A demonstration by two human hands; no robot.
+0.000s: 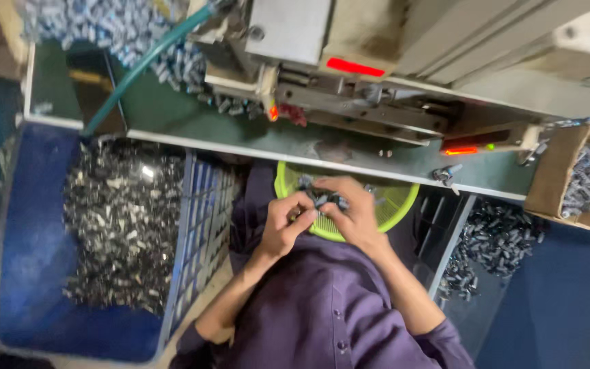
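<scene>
- Small dark metal parts (pixel 322 199) are sitting bunched between both hands, over the yellow-green basket (pixel 394 201) on the person's lap.
- The left hand (pixel 287 224) is curling its fingers closed around some of the parts.
- The right hand (pixel 355 213) is pinching the same cluster, fingers bent tight.
- A blue crate (pixel 203 225) of shiny scrap pieces (pixel 121 225) is lying to the left; a cardboard box (pixel 560 174) is standing to the right, under the machine (pixel 377 68).

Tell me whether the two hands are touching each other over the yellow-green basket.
Touching. The head view shows the left hand and right hand pressed together at the fingertips around small dark parts, above the yellow-green basket.
</scene>
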